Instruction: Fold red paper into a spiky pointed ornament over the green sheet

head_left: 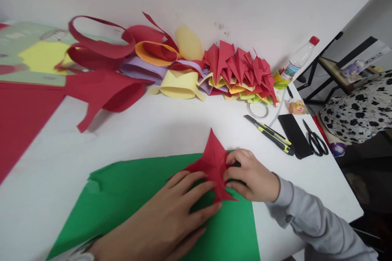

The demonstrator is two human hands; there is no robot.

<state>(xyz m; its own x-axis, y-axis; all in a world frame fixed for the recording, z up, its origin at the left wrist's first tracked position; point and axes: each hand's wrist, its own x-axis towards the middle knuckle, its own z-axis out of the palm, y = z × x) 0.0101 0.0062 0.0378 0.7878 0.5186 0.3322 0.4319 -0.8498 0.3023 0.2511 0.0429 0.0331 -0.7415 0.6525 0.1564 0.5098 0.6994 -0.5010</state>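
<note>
Lying at the far left, a flat sheet of red paper (24, 126) is seen beside a pale green printed sheet (18, 45), on which a yellow angular paper piece (45, 55) is laid. Next, cut and curled red paper pieces (101, 87) are heaped with orange, purple and pale yellow ones along the wall.

Nearer, a sheet of green paper (119, 195) is spread on the white table (183, 128), its upper left corner crumpled. Across it the bare left hand (165, 208) is stretched, palm down, its fingers spread and opened, the fingertips rested on a folded red paper star (213, 151). The star is placed at the green sheet's upper right; long sharp points are seen at its top, left and lower right, creases are met near its middle, and its right side is covered by the right hand (254, 175). That hand, sleeved in grey, is curled at the star's edge; whether the paper is pinched cannot be told.

Behind, folded red paper shapes (239, 65) are piled over yellow ones. Farther right are set a clear red-capped plastic bottle (298, 61), a yellow-and-black cutter (272, 135) and black-handled metal scissors (317, 142).
</note>
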